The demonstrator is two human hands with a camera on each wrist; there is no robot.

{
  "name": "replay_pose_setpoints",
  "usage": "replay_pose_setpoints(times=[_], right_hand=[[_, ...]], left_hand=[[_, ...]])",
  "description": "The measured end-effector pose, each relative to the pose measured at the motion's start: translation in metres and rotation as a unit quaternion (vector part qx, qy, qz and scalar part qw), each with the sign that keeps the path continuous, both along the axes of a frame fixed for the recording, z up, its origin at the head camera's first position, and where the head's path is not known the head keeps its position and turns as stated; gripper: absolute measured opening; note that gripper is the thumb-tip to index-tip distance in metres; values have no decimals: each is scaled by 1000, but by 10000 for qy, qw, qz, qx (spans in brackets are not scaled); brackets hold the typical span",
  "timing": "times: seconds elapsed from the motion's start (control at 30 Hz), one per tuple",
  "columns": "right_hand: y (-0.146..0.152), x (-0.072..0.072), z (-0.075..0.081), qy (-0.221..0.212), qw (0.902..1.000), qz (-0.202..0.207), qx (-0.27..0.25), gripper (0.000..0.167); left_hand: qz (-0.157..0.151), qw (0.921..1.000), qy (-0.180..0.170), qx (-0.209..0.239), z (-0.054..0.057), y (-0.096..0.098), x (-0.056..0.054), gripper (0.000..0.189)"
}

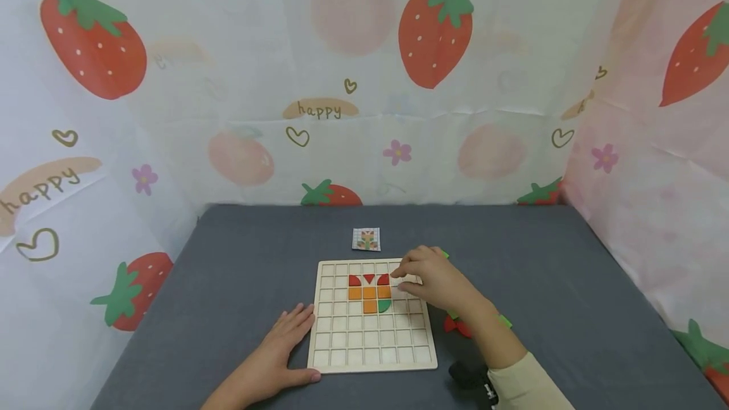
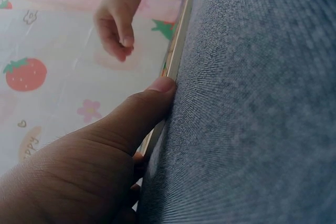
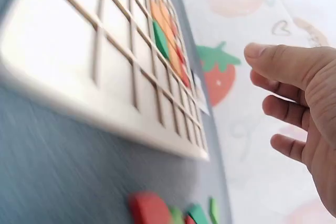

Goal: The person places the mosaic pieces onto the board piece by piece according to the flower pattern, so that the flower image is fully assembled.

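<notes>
Lying on the grey bench point(image 1: 256, 252), the gridded wooden board point(image 1: 339, 339) has bench surface beyond every edge, with loose red pieces point(image 1: 460, 328) just beside the right one. The left hand point(image 1: 281, 345) touches its left edge, grip spread; the right hand point(image 1: 435, 278) hovers above its upper right corner, grip apart. Strawberry-print cloth point(image 1: 250, 81) hangs behind and alongside.
</notes>
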State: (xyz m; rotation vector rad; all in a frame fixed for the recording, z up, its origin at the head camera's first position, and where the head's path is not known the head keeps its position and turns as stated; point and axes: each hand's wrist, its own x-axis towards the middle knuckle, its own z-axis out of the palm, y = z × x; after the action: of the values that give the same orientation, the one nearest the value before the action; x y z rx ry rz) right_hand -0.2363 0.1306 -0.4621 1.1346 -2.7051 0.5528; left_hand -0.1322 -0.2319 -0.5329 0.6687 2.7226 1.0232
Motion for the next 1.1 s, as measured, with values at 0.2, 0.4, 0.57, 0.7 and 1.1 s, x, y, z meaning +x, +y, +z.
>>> replay_pose_setpoints(times=[0.2,0.4,0.57,0.7,1.1], right_hand=[[31,-6,15,67,9996,-145,214,25],[58,-13,14,62,9991,-253,347,28],[74,-14,4,-122,9983,-311,480,27],[80,-15,-6,-310,9978,-295,504,27],[87,-18,-28,-617,9961,-227,587,24]], left_hand=[[52,9999,-112,-7,1,1,0,111],[67,10000,-41,-33,1,0,-1,111],[31,9999,-126,-16,1,1,-1,111],[34,9999,-154,-9,1,1,-1,111],[9,9999,-161,-5,1,0,0,112]])
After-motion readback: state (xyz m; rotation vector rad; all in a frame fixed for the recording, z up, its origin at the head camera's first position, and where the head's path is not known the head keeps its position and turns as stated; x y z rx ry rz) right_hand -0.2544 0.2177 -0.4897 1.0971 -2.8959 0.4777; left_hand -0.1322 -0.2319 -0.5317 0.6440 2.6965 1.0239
